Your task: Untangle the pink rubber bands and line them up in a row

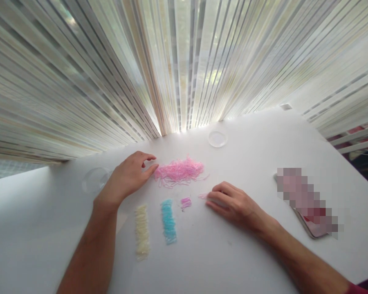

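Observation:
A loose heap of pink strands [180, 170] lies in the middle of the white table. My left hand [134, 171] is at the heap's left end, thumb and fingers parted with nothing visible between them; the thumb tip reaches the heap's edge. To the right and nearer me, my right hand [228, 201] has its fingers closed on a few pink strands [203, 196], whose ends stick out leftward. Beside them lies a small stack of pinkish-purple strands [186, 202]. A neat row of blue strands [168, 221] and a row of pale yellow strands [142, 232] lie farther left.
A clear round lid or dish [217, 139] rests near the table's back edge. Another clear round container [95, 180] is partly hidden behind my left wrist. A phone-like object [305, 204], mostly blurred out, lies at right. Striped curtains [184, 61] hang along the back.

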